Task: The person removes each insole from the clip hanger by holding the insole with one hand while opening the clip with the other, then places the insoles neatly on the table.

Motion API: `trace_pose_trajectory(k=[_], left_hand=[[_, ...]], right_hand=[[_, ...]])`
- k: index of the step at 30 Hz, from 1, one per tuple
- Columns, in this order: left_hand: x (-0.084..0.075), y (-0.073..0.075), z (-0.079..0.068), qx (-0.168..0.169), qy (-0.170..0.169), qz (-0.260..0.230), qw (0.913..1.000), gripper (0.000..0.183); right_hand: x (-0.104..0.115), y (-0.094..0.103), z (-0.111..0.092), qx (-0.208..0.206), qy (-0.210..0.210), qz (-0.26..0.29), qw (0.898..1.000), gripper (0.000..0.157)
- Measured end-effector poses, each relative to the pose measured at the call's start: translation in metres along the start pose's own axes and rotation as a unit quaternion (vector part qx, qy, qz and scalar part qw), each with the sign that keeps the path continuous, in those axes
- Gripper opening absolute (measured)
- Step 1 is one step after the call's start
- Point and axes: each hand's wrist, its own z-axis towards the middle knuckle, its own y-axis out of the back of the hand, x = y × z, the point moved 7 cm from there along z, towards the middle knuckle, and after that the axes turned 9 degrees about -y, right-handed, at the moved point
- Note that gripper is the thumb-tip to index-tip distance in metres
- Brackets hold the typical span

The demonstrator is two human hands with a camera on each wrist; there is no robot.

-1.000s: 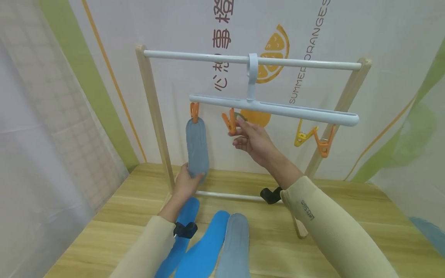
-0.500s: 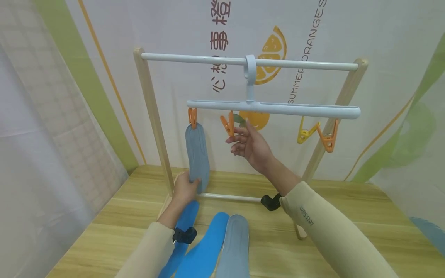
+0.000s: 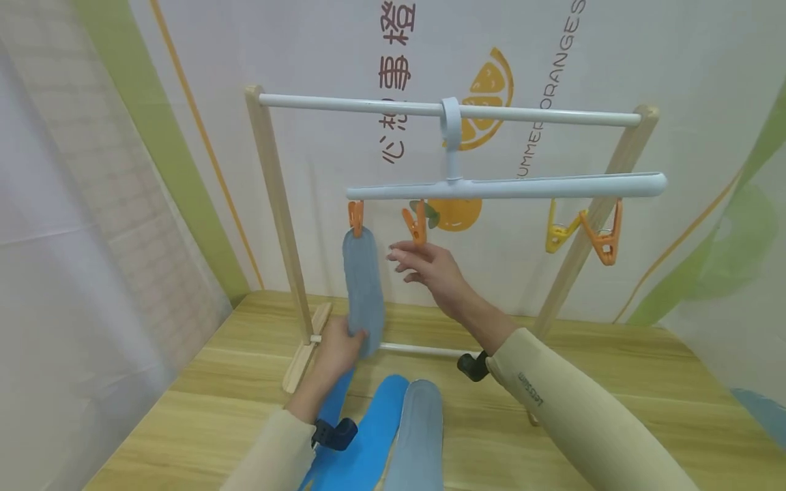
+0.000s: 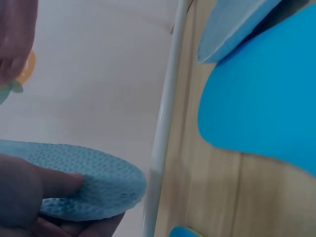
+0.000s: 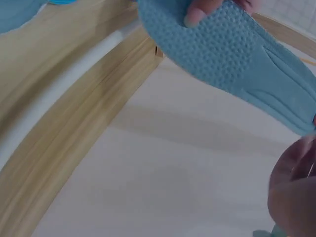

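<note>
A grey-blue insole (image 3: 364, 286) hangs by its top end from an orange clip (image 3: 355, 217) on the left of the pale hanger (image 3: 522, 187). My left hand (image 3: 336, 344) pinches its lower end; in the left wrist view the thumb (image 4: 61, 182) lies on the dimpled face, fingers underneath. My right hand (image 3: 432, 269) holds nothing, its fingers loosely bent just below a second orange clip (image 3: 417, 225). That clip hangs from the hanger with no insole in it. In the right wrist view the insole (image 5: 222, 59) spans the upper right.
A wooden stand with a white top rod (image 3: 344, 103) carries the hanger. A yellow clip (image 3: 557, 235) and another orange clip (image 3: 604, 242) hang at the right. Blue insoles (image 3: 368, 436) and a grey insole (image 3: 420, 436) lie on the wooden table (image 3: 196, 402).
My left hand has moved down with the insole's lower end. The hanger's left end has dropped and its right end has risen. My right hand has come down from the second orange clip.
</note>
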Motion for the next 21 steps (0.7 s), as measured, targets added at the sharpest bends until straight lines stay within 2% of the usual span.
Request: trace_pose_trajectory(k=[4, 7, 13, 16, 21], left_hand=[[-0.003, -0.003, -0.005, -0.002, -0.017, -0.002, 0.9998, 0.026], [-0.003, -0.009, -0.010, 0.016, -0.007, -0.015, 0.9997, 0.030], [-0.005, -0.018, -0.019, 0.045, -0.011, -0.029, 0.9985, 0.034], [-0.006, -0.019, -0.021, 0.046, -0.012, -0.040, 0.9981, 0.037], [-0.006, -0.019, -0.024, 0.057, -0.008, -0.063, 0.9963, 0.039]], right_hand=[[0.005, -0.007, 0.008, -0.011, 0.024, -0.035, 0.999, 0.043], [0.007, -0.011, 0.013, -0.021, 0.035, -0.034, 0.999, 0.044], [0.010, -0.015, 0.022, -0.033, 0.021, -0.062, 0.997, 0.048], [0.013, -0.019, 0.028, -0.005, 0.014, -0.078, 0.997, 0.052], [0.025, -0.031, 0.036, 0.081, 0.027, -0.102, 0.991, 0.049]])
